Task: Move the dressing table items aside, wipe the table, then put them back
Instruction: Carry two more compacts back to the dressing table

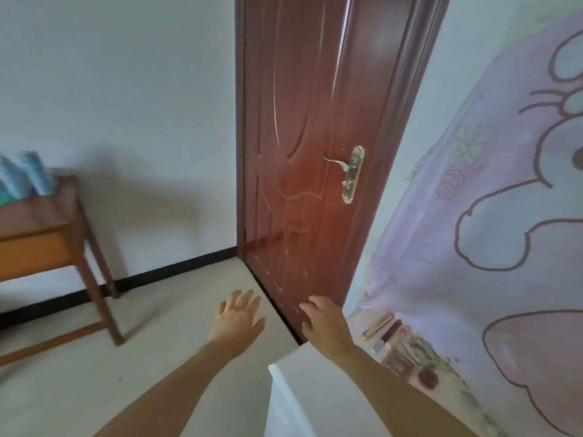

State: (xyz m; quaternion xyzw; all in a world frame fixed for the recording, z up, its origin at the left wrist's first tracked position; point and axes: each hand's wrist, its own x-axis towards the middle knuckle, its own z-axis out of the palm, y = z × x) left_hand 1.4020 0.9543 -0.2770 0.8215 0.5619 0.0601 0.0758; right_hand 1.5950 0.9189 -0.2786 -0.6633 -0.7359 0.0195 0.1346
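Table (315, 389) cut off (items (396, 348) blurred).

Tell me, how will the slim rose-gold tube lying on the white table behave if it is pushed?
The slim rose-gold tube lies on its side and looks round, so it would probably roll. Its finish looks shiny, so it may slip in the fingers. It seems thin, so it is likely light.

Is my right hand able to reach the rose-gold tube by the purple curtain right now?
Probably yes. The open, empty right hand hovers just left of the rose-gold tube on the white table, and nothing shows between them.
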